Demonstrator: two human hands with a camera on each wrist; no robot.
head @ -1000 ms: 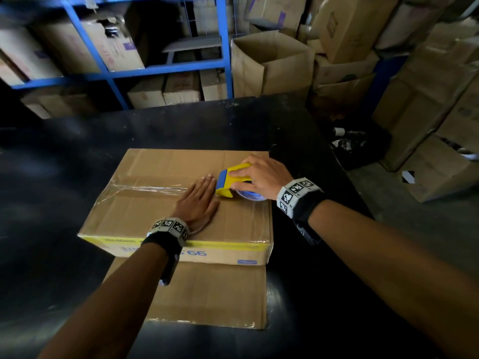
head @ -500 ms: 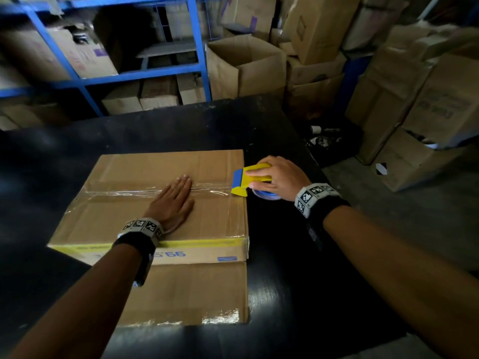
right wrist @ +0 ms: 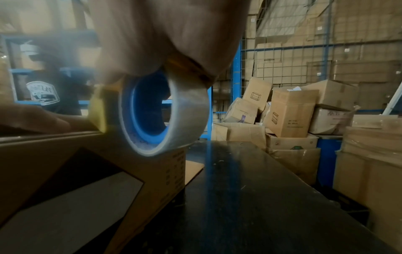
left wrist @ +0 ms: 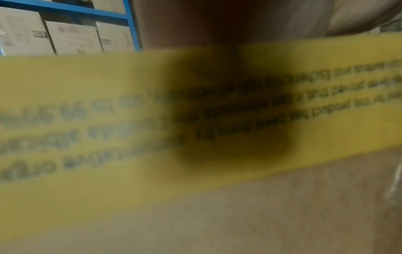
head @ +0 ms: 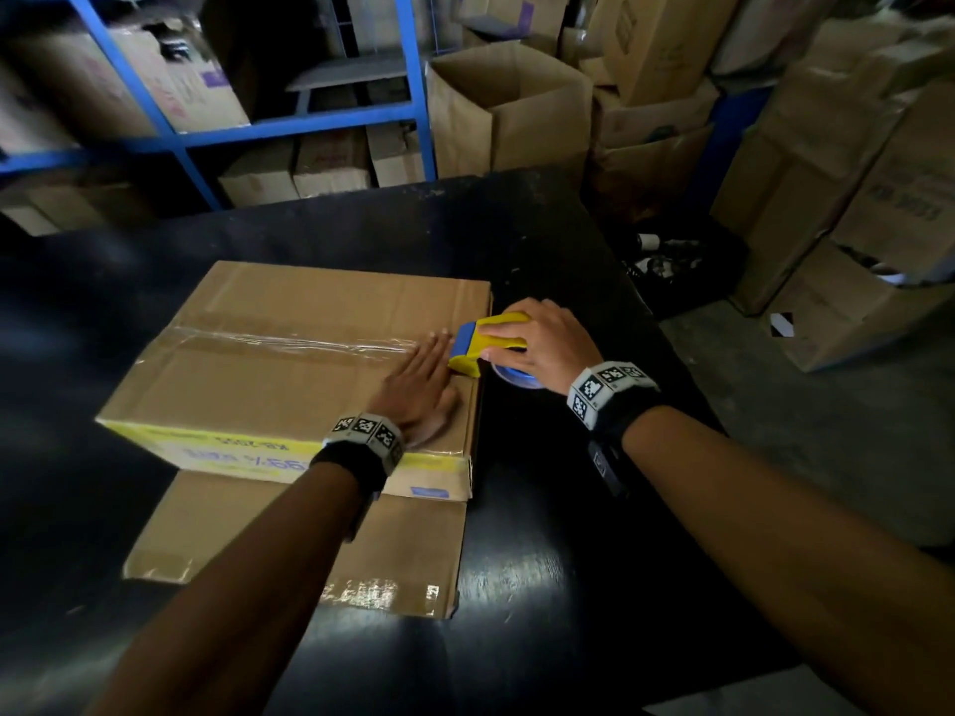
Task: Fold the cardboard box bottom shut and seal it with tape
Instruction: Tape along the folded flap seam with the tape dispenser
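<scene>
Head view: my left hand (head: 418,390) lies flat, fingers straight, on the brown cardboard box (head: 289,354) on the black table (head: 542,560); my right hand (head: 537,343) grips the yellow-and-blue tape dispenser (head: 483,343) at the box's right edge. Left wrist: blurred yellow printed band (left wrist: 108,120). Right wrist: clear tape roll (right wrist: 185,111) beside the box.

You have run the tape dispenser (head: 488,343) in your right hand (head: 537,343) off the middle of the cardboard box (head: 289,364) to its right edge, and your left hand (head: 418,390) has slid flat along the box after it, lengthening the tape strip (head: 289,341).
</scene>
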